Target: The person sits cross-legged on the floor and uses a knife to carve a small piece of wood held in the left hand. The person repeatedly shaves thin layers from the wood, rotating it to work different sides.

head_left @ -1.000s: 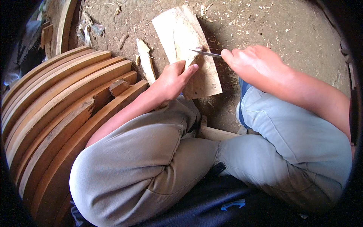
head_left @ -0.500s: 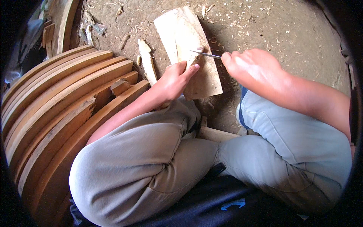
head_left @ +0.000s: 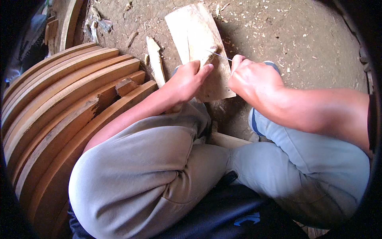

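A pale wooden board (head_left: 191,30) lies tilted in front of my knees, with a small nail hole near its lower corner. My left hand (head_left: 189,81) is closed around a light stick of wood (head_left: 206,60), its thumb along the stick, over the board. The stick's upper end rests by the middle of the board; its lower part is mostly hidden by the hand. In my right hand (head_left: 254,75), a fist grips a thin-bladed knife (head_left: 220,55), its handle hidden in the fingers. The blade's tip reaches the stick's upper end, just beyond my left thumb.
Several curved wooden planks (head_left: 79,85) stand side by side at the left, one with a broken edge. A splintered wood offcut (head_left: 155,59) lies on the dirt floor (head_left: 278,24) among scattered shavings. My bent legs (head_left: 139,167) fill the lower part.
My right hand has shifted slightly left and lower, with the knife blade now more steeply angled. The board and the stick stay nearly in place under my left hand.
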`<action>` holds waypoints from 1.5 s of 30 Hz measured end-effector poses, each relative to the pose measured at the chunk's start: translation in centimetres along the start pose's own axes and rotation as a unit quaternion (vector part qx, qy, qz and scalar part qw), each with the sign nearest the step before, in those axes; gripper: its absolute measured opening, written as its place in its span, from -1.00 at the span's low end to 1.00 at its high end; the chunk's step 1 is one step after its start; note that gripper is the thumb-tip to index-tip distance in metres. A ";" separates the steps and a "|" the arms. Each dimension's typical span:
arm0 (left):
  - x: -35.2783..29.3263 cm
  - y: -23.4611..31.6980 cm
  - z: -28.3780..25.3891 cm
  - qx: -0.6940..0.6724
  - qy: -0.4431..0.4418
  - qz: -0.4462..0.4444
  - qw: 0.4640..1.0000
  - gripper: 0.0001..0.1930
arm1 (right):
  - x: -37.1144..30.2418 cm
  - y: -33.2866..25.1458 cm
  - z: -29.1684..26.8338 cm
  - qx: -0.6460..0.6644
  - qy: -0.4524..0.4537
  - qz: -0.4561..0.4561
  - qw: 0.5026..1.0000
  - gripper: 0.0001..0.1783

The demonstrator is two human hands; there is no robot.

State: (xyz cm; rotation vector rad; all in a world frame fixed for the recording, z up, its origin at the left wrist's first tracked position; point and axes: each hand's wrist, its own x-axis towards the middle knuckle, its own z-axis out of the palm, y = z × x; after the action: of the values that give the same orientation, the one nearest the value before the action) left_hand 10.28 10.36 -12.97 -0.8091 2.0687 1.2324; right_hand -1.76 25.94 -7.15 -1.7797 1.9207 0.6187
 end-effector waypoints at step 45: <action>0.4 -0.7 0.3 -0.025 -0.004 0.032 0.999 -0.41 | -0.2 1.4 -2.3 0.135 -0.062 -0.035 0.988 -0.82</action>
State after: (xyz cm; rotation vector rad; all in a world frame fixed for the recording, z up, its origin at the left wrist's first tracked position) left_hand 10.60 10.27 -13.72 -0.7635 2.0796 1.3238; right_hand -3.22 24.84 -5.20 -1.5917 1.7569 0.4121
